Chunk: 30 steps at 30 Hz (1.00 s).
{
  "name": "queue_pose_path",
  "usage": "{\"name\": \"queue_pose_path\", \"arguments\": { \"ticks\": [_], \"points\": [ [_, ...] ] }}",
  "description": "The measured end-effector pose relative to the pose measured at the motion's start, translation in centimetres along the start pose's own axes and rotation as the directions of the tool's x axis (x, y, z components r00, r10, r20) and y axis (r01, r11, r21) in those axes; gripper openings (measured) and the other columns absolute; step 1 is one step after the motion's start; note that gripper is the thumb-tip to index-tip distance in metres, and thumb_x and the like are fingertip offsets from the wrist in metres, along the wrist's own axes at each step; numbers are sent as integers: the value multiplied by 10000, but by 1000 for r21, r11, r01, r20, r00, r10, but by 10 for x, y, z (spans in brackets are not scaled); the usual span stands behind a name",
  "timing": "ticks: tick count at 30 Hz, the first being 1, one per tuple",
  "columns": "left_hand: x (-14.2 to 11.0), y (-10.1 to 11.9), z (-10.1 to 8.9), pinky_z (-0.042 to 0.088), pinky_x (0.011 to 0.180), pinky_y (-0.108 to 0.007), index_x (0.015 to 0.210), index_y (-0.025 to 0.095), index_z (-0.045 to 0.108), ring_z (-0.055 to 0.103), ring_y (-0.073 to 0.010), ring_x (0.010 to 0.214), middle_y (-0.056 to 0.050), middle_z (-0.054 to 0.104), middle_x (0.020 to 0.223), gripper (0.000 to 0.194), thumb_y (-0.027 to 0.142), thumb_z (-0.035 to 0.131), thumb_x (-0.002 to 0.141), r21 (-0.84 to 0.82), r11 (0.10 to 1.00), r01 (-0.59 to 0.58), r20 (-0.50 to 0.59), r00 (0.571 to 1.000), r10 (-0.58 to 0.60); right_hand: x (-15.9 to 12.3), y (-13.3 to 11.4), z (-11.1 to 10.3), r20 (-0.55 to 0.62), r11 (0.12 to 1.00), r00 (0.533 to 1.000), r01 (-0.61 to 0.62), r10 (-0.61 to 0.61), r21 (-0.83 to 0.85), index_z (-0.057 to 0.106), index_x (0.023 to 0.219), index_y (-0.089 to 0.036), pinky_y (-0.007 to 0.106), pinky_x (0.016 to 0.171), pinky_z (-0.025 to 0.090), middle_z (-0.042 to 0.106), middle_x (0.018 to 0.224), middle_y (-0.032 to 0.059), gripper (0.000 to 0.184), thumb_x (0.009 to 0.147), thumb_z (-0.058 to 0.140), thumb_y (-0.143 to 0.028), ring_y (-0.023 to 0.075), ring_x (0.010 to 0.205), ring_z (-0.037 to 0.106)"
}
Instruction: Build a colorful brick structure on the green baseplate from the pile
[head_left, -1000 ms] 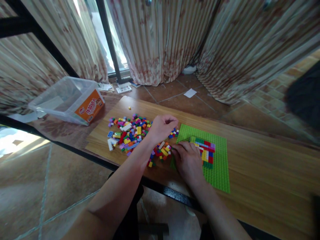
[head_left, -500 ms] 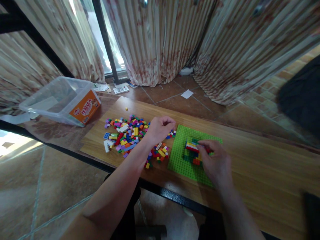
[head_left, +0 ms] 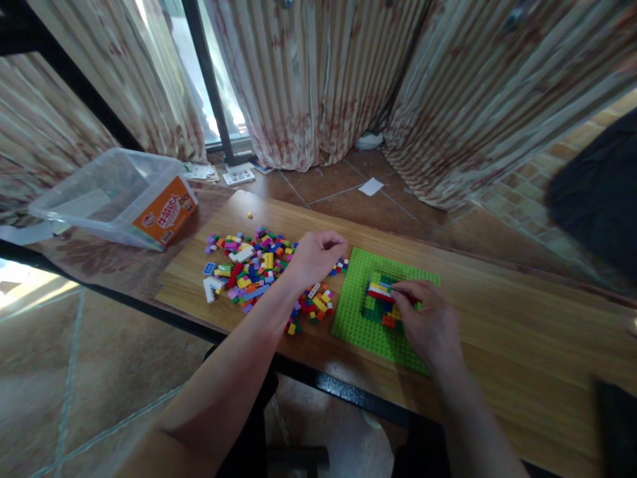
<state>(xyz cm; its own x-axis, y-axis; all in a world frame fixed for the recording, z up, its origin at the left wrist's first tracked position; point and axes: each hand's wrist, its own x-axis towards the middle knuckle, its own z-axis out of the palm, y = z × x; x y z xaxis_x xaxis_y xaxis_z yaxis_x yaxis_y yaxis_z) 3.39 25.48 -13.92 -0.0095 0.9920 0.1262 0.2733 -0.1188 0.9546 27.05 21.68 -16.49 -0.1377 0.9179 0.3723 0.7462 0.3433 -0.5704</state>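
A green studded baseplate (head_left: 355, 318) lies on the wooden table, bearing a low build of toy bricks (head_left: 381, 292) in green, yellow, white, red and orange. My right hand (head_left: 430, 318) is over its right side, thumb and fingers closed at a toy brick by the red and white row; the fingers partly hide it. Left of the plate, my left hand (head_left: 318, 255) hovers above the edge of a pile of loose bricks (head_left: 256, 265), its fingers curled together. Whatever those fingers may hold does not show.
A clear plastic tub (head_left: 114, 192) with an orange label stands at the left, beyond the wooden table top (head_left: 497, 325). One small yellow brick (head_left: 249, 215) lies apart near the far edge. Striped curtains (head_left: 318, 86) hang behind, and papers (head_left: 371, 186) lie on the tiled floor.
The view has shifted slightly. Both hands keep nearly the same places and poses, the right at the build and the left over the pile's edge.
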Motion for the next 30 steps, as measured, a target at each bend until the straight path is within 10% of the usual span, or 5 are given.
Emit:
{"name": "queue_pose_path", "arguments": {
  "ticks": [30],
  "points": [
    [-6,1,15,452,627,-226,774,134,699,604,-118,661,-13,690,708,156,171,563,841,84,996,-36,95,995,27,7,-7,-2,69,999,997,-30,33,-36,689,812,-188,422,798,475,676,869,90,207,849,539,-327,247,834,611]
  ]
}}
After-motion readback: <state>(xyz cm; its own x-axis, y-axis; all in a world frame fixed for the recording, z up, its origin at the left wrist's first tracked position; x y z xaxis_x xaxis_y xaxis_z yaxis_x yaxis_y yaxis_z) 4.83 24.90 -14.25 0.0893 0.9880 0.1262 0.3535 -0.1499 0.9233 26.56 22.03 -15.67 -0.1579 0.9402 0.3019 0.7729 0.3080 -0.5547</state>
